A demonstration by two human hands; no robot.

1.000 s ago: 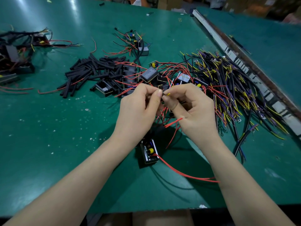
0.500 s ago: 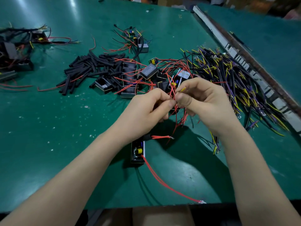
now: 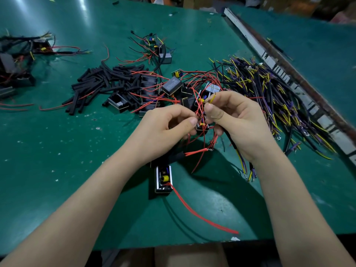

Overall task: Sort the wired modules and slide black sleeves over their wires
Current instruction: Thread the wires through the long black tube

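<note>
My left hand (image 3: 163, 130) pinches red wires between thumb and fingers at the table's middle. My right hand (image 3: 237, 120) grips a bundle of yellow, purple and black wires (image 3: 243, 164); a yellow tip (image 3: 212, 98) sticks up above its fingers. Between both hands a small module (image 3: 202, 127) is partly hidden. Below my left wrist lies an open black module (image 3: 163, 179) with a long red wire (image 3: 202, 214) and a black sleeve (image 3: 176, 156) on its other red wires. A pile of black sleeves (image 3: 104, 83) lies at the left, and several modules (image 3: 171, 85) with red wires sit behind my hands.
A large heap of yellow, purple and black wires (image 3: 269, 93) covers the right side beside a metal rail (image 3: 285, 74). Finished wired modules (image 3: 19, 60) lie at the far left, and another module (image 3: 164, 54) lies at the back. The green table's front edge (image 3: 173, 245) is near.
Both hands have stayed close together, working on the wires. The long red wire of the near module has swung forward toward the table's front edge.
</note>
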